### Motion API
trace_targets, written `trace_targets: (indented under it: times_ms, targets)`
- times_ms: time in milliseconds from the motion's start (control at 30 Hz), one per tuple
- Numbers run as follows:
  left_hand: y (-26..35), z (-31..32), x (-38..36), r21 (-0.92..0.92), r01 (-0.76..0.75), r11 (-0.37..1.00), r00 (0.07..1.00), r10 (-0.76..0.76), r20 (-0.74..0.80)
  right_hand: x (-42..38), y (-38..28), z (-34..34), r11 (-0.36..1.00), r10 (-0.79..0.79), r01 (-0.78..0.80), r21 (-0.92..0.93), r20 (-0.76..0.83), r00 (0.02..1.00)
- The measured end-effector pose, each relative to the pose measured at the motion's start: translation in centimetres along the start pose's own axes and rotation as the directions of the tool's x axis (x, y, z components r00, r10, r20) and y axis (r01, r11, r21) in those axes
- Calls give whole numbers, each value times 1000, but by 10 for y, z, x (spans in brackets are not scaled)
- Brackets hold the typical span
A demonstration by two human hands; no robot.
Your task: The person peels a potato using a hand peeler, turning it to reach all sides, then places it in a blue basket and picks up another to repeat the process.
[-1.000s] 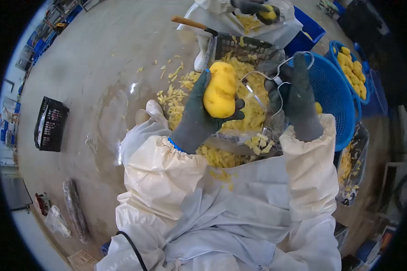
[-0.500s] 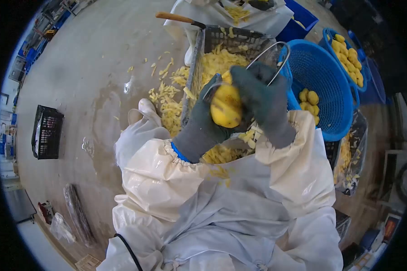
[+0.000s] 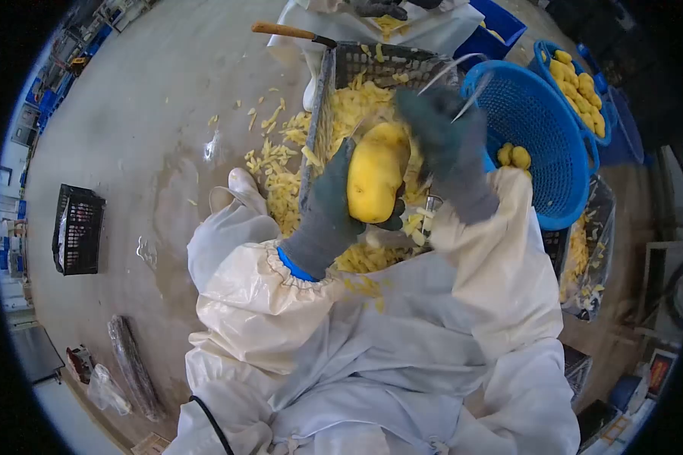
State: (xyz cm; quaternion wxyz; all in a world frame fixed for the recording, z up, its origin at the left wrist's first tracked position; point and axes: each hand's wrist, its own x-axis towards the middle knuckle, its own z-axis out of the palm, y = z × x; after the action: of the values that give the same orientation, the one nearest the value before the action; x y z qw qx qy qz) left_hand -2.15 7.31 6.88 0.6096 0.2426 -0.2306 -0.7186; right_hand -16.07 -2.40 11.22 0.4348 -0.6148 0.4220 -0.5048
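Note:
My left hand (image 3: 328,203), in a grey-green glove, is wrapped round a large yellow potato (image 3: 376,176), held upright above a dark crate (image 3: 325,114) of yellow peelings (image 3: 360,102). Just right of the potato, my right hand (image 3: 449,144) is closed round a metal peeler (image 3: 470,95) with a looped wire handle; the hand is blurred by motion and its blade is hard to make out. A wooden-handled knife (image 3: 292,31) lies across the crate's far left corner.
At the right stands a blue basket (image 3: 542,114) with several potatoes (image 3: 514,156); behind it is another basket of potatoes (image 3: 580,91). Peelings (image 3: 273,167) litter the floor left of the crate. Across from me is a co-worker's apron (image 3: 432,26). A black crate (image 3: 82,230) stands far left.
The potato now shows a broader, smoother yellow side and is less covered by my hands. My right hand and the peeler have moved slightly up and away from it.

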Motion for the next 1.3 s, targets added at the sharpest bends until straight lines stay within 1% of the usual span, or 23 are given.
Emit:
trace_targets:
  times_ms: [33,100,133,167,200,233,300,367,433,500,533,600,667,733,767,833,933,1033,1067,1133,1200,1267,1300]
  targets:
    - [-1,-9,8,-230,149,962,988,-133,82,25,24,-14,999,-35,32,-26,-145,989]
    - [-2,-4,5,157,-36,987,996,24,81,38,15,-22,996,6,-33,-81,-310,951]
    - [0,-3,5,203,-64,977,996,49,78,32,-22,-20,986,86,-127,-103,-330,940]
    - [1,-3,5,249,-90,964,995,74,74,25,-28,-18,987,163,-155,51,-234,958]
    - [4,-4,7,146,-49,988,998,43,46,18,-34,-16,958,237,-209,195,-135,962]
    - [3,-4,7,166,-50,985,999,46,28,10,-21,-12,832,231,-240,500,80,970]
    - [0,-7,5,327,-91,941,995,97,-1,-7,-13,-10,779,161,-310,545,303,939]
    - [-4,-11,3,594,-160,789,981,193,8,-18,-30,2,968,196,-237,82,344,918]
    - [-5,-14,1,804,-208,557,957,285,50,-8,-17,3,982,174,-184,51,154,973]
    - [-4,-10,-2,752,-173,637,969,246,15,18,16,-7,988,65,-59,144,-40,997]
    - [2,3,-4,577,-107,810,988,149,-26,35,36,-16,970,-29,61,237,-137,990]
    - [17,20,-4,152,73,986,997,-69,-32,53,44,-35,959,60,36,280,-327,943]
    - [5,-7,0,692,-135,709,979,202,-15,35,39,-38,972,-99,122,202,-120,988]
    - [-4,-23,-2,883,-196,426,949,310,60,9,11,-27,972,-72,63,228,30,997]
    - [-6,-27,-3,894,-201,400,950,303,78,-1,-8,-10,958,22,-41,285,67,997]
    - [-5,-31,-4,915,-222,336,951,283,127,-17,-28,2,985,152,-163,58,158,976]
    - [-3,-32,-4,943,-272,193,932,297,208,18,8,-6,957,89,-55,286,-107,990]
    - [3,-31,0,940,-337,-47,865,379,329,31,4,-25,874,341,-200,443,-267,901]
    - [3,-30,-1,932,-342,-119,839,409,360,29,1,-25,868,325,-215,448,-184,928]
    - [-3,-35,-3,933,-342,-117,829,431,357,9,-18,-20,857,294,-260,446,-8,956]
    - [-8,-47,-1,946,-321,48,877,391,278,-10,-37,-10,903,242,-279,327,149,959]
    - [-10,-56,2,938,-227,260,936,323,137,-16,-27,-2,987,101,-120,108,161,982]
    - [-7,-47,1,895,-196,400,951,302,73,-4,-16,1,971,63,-56,233,-24,998]
